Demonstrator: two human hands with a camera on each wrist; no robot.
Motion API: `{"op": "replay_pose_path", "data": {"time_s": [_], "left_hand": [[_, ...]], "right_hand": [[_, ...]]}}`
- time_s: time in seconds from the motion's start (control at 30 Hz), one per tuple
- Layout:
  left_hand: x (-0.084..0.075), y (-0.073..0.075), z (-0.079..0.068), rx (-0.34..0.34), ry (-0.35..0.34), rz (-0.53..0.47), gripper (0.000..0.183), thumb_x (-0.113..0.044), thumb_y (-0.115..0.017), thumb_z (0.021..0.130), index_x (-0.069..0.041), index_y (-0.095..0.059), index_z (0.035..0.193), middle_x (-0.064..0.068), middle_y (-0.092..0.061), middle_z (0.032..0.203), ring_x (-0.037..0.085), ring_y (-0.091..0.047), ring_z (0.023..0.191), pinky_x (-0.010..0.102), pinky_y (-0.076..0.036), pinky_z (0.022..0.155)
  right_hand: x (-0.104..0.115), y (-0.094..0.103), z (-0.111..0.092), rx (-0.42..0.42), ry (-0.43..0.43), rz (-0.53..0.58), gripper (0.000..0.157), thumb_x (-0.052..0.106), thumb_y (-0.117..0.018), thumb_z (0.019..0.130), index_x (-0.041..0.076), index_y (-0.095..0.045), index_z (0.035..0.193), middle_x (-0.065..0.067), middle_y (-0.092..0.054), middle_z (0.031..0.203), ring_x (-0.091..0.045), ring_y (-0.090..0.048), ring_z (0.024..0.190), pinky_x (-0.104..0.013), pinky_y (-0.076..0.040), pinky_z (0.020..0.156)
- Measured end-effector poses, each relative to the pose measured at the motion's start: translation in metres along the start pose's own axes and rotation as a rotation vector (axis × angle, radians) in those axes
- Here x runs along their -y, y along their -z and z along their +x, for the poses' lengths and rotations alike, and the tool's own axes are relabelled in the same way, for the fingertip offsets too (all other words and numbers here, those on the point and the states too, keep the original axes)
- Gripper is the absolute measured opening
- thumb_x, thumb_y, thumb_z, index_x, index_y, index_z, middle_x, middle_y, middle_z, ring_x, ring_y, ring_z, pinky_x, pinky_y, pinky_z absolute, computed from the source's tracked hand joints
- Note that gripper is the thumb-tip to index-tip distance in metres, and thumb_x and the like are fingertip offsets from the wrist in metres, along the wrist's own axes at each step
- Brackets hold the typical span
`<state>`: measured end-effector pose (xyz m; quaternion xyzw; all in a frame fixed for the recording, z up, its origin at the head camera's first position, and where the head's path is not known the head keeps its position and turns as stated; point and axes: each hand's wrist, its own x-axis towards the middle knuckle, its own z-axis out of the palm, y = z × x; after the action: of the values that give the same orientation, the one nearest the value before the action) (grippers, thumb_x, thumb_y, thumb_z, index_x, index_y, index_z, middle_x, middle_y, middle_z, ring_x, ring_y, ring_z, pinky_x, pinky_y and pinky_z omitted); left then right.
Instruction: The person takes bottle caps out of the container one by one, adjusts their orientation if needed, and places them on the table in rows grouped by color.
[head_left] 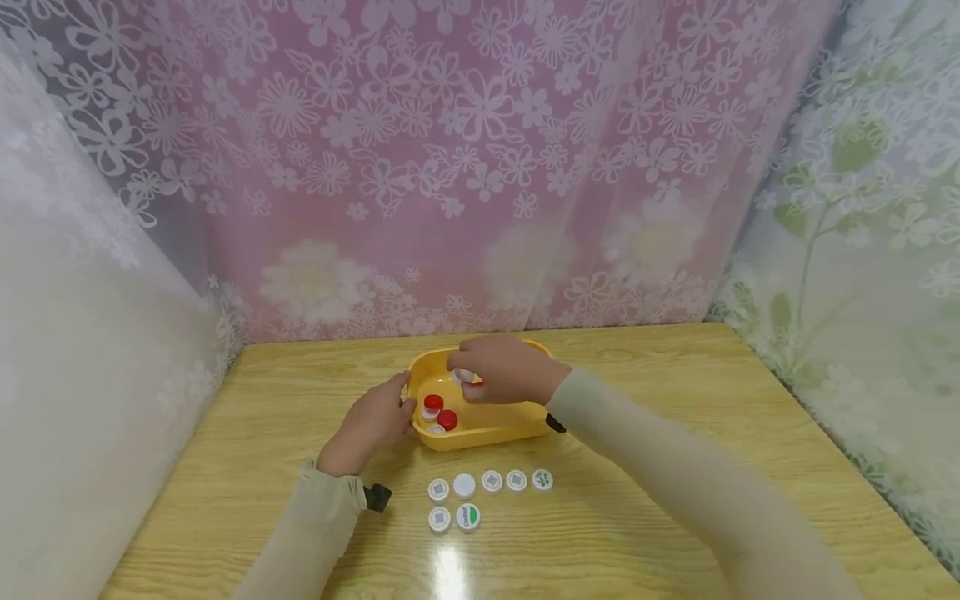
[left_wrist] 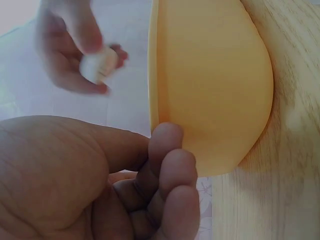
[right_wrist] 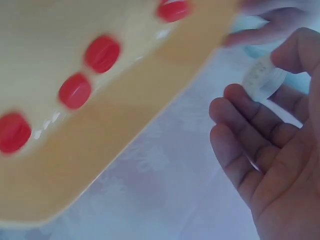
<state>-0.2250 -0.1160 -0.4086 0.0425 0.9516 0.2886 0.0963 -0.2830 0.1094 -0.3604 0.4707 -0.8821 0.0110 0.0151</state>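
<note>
In the head view my right hand (head_left: 506, 369) is over the yellow plastic tub (head_left: 487, 436). It pinches a white bottle cap (right_wrist: 257, 84) between thumb and fingers, with lettering showing on the cap in the right wrist view. My left hand (head_left: 372, 423) grips the tub's left end, thumb and fingertips at the rim (left_wrist: 155, 65). Red caps (head_left: 447, 419) and white caps (head_left: 429, 414) lie inside the tub. In the right wrist view several red caps (right_wrist: 75, 90) are spread along its wall.
White caps stand in two rows on the wooden table in front of the tub: several in the farther row, among them a plain one (head_left: 464, 486), and two in the nearer, one with a green print (head_left: 468, 517). Floral curtains (head_left: 480, 167) surround the table (head_left: 637, 517).
</note>
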Motion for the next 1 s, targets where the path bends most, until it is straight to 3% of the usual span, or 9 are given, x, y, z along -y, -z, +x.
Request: {"op": "replay_pose_path", "data": {"time_s": [0.1, 0.2, 0.37, 0.5, 0.73, 0.87, 1.0], "left_hand": [[0.001, 0.001, -0.001, 0.001, -0.002, -0.001, 0.059, -0.021, -0.055, 0.108, -0.001, -0.034, 0.16, 0.002, -0.062, 0.077, 0.015, -0.058, 0.062, 0.029, -0.048, 0.063], [0.001, 0.002, -0.001, 0.008, -0.006, 0.0, 0.06, -0.022, -0.055, 0.108, -0.001, -0.034, 0.16, 0.003, -0.061, 0.076, 0.015, -0.057, 0.061, 0.029, -0.048, 0.063], [0.001, 0.004, -0.001, 0.003, -0.017, 0.025, 0.06, -0.022, -0.055, 0.108, -0.001, -0.034, 0.16, 0.003, -0.061, 0.076, 0.015, -0.056, 0.061, 0.03, -0.048, 0.065], [0.001, 0.003, 0.0, 0.003, -0.012, 0.015, 0.061, -0.022, -0.056, 0.108, -0.002, -0.034, 0.16, 0.003, -0.061, 0.077, 0.016, -0.056, 0.061, 0.031, -0.048, 0.066], [0.002, 0.0, 0.001, 0.013, 0.004, 0.009, 0.061, -0.022, -0.056, 0.108, -0.003, -0.033, 0.161, 0.002, -0.062, 0.073, 0.016, -0.057, 0.061, 0.029, -0.048, 0.064], [0.002, 0.001, 0.0, 0.015, 0.014, 0.011, 0.061, -0.022, -0.056, 0.108, -0.004, -0.033, 0.161, 0.002, -0.062, 0.075, 0.016, -0.057, 0.061, 0.029, -0.047, 0.062], [0.002, 0.002, -0.002, 0.017, 0.02, 0.012, 0.062, -0.023, -0.057, 0.108, -0.004, -0.033, 0.161, 0.003, -0.061, 0.075, 0.016, -0.057, 0.061, 0.029, -0.047, 0.062]], "right_hand": [[0.019, 0.004, -0.026, -0.123, 0.005, 0.068, 0.027, 0.022, -0.07, 0.092, 0.015, -0.068, 0.119, 0.006, -0.069, 0.101, -0.009, -0.058, 0.08, -0.026, -0.052, 0.074], [0.041, 0.005, -0.053, -0.183, 0.021, 0.173, 0.035, 0.021, -0.072, 0.092, 0.012, -0.066, 0.124, 0.005, -0.071, 0.108, -0.008, -0.061, 0.084, -0.025, -0.055, 0.08], [0.069, 0.004, -0.088, -0.192, 0.017, 0.291, 0.045, 0.02, -0.073, 0.093, 0.01, -0.063, 0.135, 0.006, -0.07, 0.112, -0.008, -0.06, 0.088, -0.025, -0.055, 0.088], [0.079, -0.009, -0.102, -0.164, -0.008, 0.323, 0.037, 0.016, -0.076, 0.092, 0.012, -0.067, 0.127, 0.006, -0.07, 0.114, -0.007, -0.061, 0.093, -0.025, -0.054, 0.09], [0.086, -0.046, -0.113, -0.106, 0.046, 0.222, 0.03, 0.015, -0.08, 0.088, 0.018, -0.068, 0.115, 0.007, -0.06, 0.109, -0.009, -0.053, 0.097, -0.022, -0.05, 0.091], [0.09, -0.058, -0.116, -0.05, 0.06, 0.149, 0.028, 0.018, -0.079, 0.089, 0.019, -0.068, 0.114, 0.009, -0.06, 0.103, -0.008, -0.052, 0.09, -0.024, -0.049, 0.085], [0.094, -0.067, -0.118, -0.02, 0.037, 0.138, 0.018, 0.017, -0.077, 0.09, 0.022, -0.065, 0.103, 0.013, -0.055, 0.09, -0.007, -0.047, 0.08, -0.023, -0.046, 0.077]]}}
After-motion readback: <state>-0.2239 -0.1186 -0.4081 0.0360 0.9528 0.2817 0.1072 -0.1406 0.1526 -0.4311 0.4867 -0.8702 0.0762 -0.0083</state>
